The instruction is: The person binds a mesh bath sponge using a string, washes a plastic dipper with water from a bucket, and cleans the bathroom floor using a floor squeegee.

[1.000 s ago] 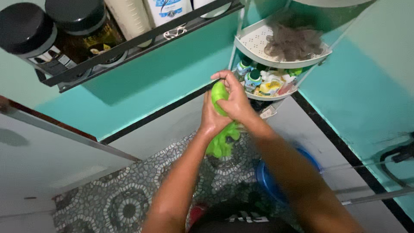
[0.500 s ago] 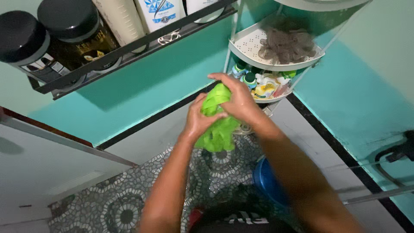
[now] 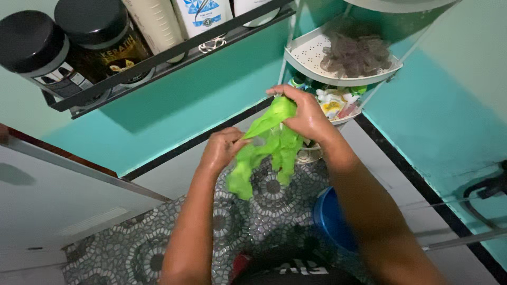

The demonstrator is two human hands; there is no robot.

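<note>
**A:** What is the biggest thing around you?

**B:** The teal wall (image 3: 211,89) fills most of the view. Low down is the floor (image 3: 137,248), made of little grey and white stones in round shapes. A black wire rack (image 3: 174,50) hangs on the wall up on your left. It holds two jars with black lids (image 3: 31,34) and some pale bottles (image 3: 203,13).

**A:** And in the corner?

**B:** A white corner shelf (image 3: 311,55) stands there. A brown bath puff (image 3: 354,53) lies on its upper tray. Small bright packets and bottles (image 3: 332,103) sit on the tray below. A blue bucket (image 3: 330,219) is on the floor by your right arm, partly hidden by it.

**A:** Where is the green cloth?

**B:** The green cloth (image 3: 266,145) is up in the air in front of you, just before the corner shelf, above the stone floor. It hangs down in floppy strips.

**A:** What are your hands doing?

**B:** Your right hand (image 3: 306,113) is closed tight on the top end of the cloth. Your left hand (image 3: 222,148) is lower, and it pinches a side bit of the cloth. The cloth is pulled into a line between your two hands.
</note>
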